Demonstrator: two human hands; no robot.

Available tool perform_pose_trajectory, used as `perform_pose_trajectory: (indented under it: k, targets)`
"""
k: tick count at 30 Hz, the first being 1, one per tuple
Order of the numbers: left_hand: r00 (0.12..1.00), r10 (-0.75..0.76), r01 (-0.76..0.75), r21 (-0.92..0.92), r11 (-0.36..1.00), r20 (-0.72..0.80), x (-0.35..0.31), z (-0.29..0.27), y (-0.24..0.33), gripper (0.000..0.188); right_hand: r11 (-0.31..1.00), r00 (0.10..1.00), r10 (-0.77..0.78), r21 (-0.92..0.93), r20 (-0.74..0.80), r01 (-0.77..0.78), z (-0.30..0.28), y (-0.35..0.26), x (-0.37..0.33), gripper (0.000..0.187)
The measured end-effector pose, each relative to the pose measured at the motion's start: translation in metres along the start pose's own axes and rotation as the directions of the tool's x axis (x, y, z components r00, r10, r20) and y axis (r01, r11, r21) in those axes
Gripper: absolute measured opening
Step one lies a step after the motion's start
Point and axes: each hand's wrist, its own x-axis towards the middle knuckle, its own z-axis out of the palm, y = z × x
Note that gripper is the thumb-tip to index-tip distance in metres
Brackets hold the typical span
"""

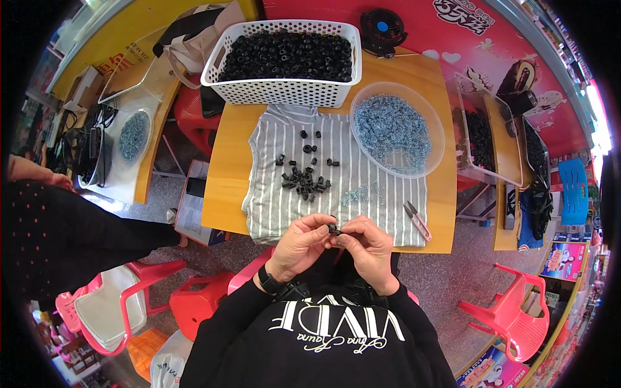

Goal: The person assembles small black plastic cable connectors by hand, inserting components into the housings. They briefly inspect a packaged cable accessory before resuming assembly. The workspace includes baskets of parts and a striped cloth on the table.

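My left hand (299, 247) pinches a small black plastic piece (332, 228) near the front edge of the table. The fingertips of my right hand (370, 251) are closed on the same piece from the other side. Just beyond, a pile of small black parts (304, 183) lies on a grey striped cloth (265, 207), with several strays farther up. A scatter of tiny pale blue bits (359, 194) sits to the right of the pile. Pink-handled scissors (417, 221) rest at the cloth's right edge.
A white perforated basket (284, 96) full of black parts stands at the back. Beside it are a round clear tub (437, 155) of blue bits and a black fan (383, 29). Another person (84, 226) is at the left. Red chairs (511, 310) and side tables flank me.
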Motion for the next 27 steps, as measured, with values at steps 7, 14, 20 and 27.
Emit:
perform_pose_trajectory:
  k: [7,14,20,27]
  targets:
    - [1.0,0.01,-0.01,0.054,0.999,-0.011,-0.001,-0.001,-0.001,0.024,0.999,0.999,0.043,0.018,-0.003,-0.043,-0.003,0.009,-0.003,0.011]
    - [0.999,0.03,-0.031,0.075,0.997,0.016,-0.001,-0.004,-0.004,0.022,0.986,0.995,-0.103,-0.13,0.009,0.103,-0.006,0.016,-0.003,0.01]
    - [0.997,0.066,-0.07,0.077,0.995,0.047,-0.002,-0.007,-0.006,0.021,0.963,0.989,-0.147,-0.227,0.0,0.143,-0.001,0.013,-0.003,0.012]
    - [0.997,0.047,-0.056,0.124,0.991,0.068,-0.001,-0.006,-0.006,0.019,0.976,0.991,-0.124,-0.173,0.041,0.129,-0.004,0.015,-0.004,0.013]
